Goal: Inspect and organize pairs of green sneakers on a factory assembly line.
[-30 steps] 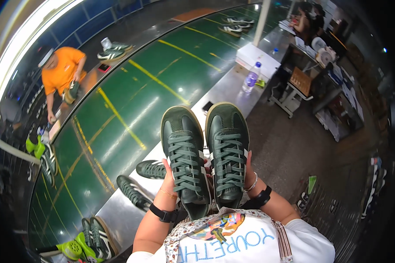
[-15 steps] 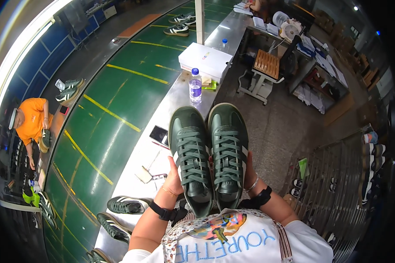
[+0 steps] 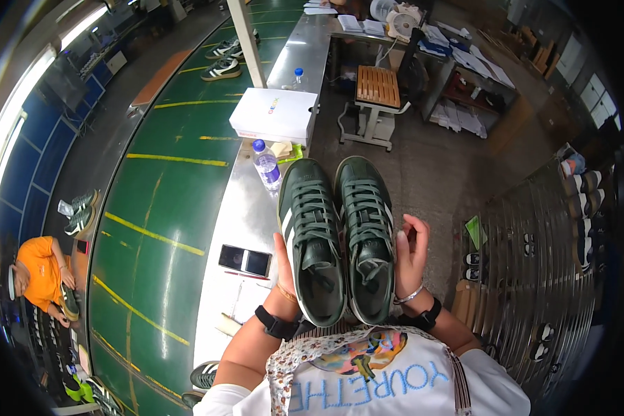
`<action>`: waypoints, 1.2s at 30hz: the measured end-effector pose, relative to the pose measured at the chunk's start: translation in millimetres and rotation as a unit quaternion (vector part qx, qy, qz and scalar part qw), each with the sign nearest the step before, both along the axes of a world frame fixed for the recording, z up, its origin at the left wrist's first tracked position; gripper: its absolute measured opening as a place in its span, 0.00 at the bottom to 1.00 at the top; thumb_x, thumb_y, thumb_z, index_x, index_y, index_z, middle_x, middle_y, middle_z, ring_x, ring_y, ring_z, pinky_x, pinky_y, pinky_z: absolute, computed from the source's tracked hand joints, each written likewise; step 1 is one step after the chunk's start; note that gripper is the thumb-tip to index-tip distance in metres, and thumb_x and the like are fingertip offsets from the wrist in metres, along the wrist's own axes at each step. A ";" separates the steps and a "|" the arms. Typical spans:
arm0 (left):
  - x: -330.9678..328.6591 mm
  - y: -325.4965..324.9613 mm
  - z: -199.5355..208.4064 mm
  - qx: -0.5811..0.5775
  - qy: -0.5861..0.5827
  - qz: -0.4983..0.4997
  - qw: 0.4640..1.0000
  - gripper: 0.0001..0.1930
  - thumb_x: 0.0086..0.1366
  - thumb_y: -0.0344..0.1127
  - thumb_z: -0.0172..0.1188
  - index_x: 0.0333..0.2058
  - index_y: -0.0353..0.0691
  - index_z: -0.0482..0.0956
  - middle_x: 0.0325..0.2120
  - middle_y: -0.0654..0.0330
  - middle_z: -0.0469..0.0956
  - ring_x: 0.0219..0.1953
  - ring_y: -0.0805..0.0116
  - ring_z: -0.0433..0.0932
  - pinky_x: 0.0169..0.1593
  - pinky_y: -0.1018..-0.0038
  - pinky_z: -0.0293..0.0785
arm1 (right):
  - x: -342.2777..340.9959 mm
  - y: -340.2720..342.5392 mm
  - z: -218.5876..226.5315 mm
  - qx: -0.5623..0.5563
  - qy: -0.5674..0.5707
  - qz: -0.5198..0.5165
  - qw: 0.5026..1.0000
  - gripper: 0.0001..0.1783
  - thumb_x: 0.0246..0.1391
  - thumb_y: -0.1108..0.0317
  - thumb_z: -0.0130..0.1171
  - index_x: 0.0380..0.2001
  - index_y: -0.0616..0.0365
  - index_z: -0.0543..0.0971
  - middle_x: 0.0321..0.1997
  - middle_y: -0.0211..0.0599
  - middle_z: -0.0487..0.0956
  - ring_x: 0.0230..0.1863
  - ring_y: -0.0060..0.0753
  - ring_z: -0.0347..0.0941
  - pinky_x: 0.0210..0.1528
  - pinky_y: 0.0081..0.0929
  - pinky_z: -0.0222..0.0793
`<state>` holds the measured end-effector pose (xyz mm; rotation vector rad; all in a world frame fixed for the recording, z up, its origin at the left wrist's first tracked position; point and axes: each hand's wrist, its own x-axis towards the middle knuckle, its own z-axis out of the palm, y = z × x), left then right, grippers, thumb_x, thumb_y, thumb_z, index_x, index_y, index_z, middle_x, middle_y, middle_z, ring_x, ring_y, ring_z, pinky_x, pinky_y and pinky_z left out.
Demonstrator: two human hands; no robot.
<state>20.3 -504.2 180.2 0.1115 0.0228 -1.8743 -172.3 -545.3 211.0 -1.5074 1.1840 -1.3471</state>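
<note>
A pair of dark green lace-up sneakers with white side stripes is held side by side before my chest, toes pointing away and openings toward me. My left hand (image 3: 283,272) grips the left sneaker (image 3: 312,239) from its outer side, the thumb along the edge and the other fingers hidden beneath. Beside the right sneaker (image 3: 367,236), my right hand (image 3: 411,256) is open, its fingers apart and bent, not wrapped round the shoe. Whether its palm touches the sneaker's side is hard to see.
Left of me runs a metal bench (image 3: 229,215) with a phone (image 3: 245,261), a water bottle (image 3: 266,166) and a white box (image 3: 274,113). Beyond lies a green conveyor (image 3: 152,243) carrying shoes; a person in orange (image 3: 41,270) handles a shoe there. A wire rack (image 3: 527,277) stands right.
My right hand has come out from behind the right sneaker, its fingers now loose beside it. The sneakers have tipped, showing more of their openings. My view has turned rightward.
</note>
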 end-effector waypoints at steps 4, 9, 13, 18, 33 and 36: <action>11.5 -6.0 7.0 0.002 -0.044 0.000 0.999 0.44 0.54 0.73 0.34 0.58 0.41 0.57 0.54 0.54 0.64 0.53 0.57 0.65 0.58 0.61 0.60 | 5.4 -5.4 7.4 -0.118 0.119 0.048 0.985 0.30 0.52 0.53 0.50 0.54 0.58 0.60 0.49 0.42 0.60 0.50 0.36 0.58 0.54 0.32 0.56; 45.9 42.6 -23.4 0.006 0.028 0.073 0.997 0.43 0.50 0.71 0.45 0.56 0.43 0.61 0.51 0.55 0.68 0.52 0.60 0.68 0.57 0.62 0.61 | 23.4 -4.9 -25.0 0.283 -0.112 0.317 0.898 0.44 0.55 0.38 0.37 0.63 0.57 0.40 0.66 0.41 0.47 0.66 0.32 0.42 0.65 0.29 0.38; 55.3 106.6 -51.2 -0.023 -0.022 0.235 0.971 0.37 0.55 0.66 0.46 0.51 0.40 0.66 0.46 0.57 0.73 0.44 0.68 0.74 0.48 0.70 0.71 | 82.5 19.3 -29.6 0.212 -0.029 0.539 0.815 0.47 0.49 0.42 0.47 0.63 0.57 0.43 0.64 0.42 0.49 0.64 0.34 0.46 0.64 0.31 0.42; 26.6 230.5 -1.1 0.078 -0.105 0.450 0.883 0.35 0.57 0.65 0.44 0.52 0.40 0.66 0.46 0.56 0.73 0.44 0.71 0.74 0.48 0.73 0.72 | 130.7 56.6 -26.2 0.119 0.023 0.697 0.706 0.57 0.36 0.48 0.62 0.63 0.59 0.41 0.62 0.43 0.53 0.62 0.38 0.52 0.61 0.34 0.47; -157.3 723.6 -29.0 0.272 -0.139 0.919 0.248 0.43 0.53 0.73 0.34 0.55 0.44 0.61 0.50 0.59 0.68 0.51 0.61 0.68 0.55 0.63 0.64 | 188.4 275.2 -106.4 0.223 0.028 0.836 0.500 0.41 0.34 0.65 0.53 0.57 0.59 0.55 0.51 0.38 0.64 0.51 0.36 0.61 0.54 0.30 0.56; -172.6 821.2 -44.6 0.324 -0.126 0.909 0.227 0.45 0.51 0.75 0.33 0.55 0.43 0.61 0.51 0.60 0.68 0.51 0.60 0.68 0.55 0.63 0.63 | 156.5 376.4 -28.7 0.287 0.096 0.794 0.527 0.43 0.33 0.66 0.52 0.59 0.58 0.53 0.53 0.39 0.63 0.53 0.37 0.60 0.56 0.29 0.55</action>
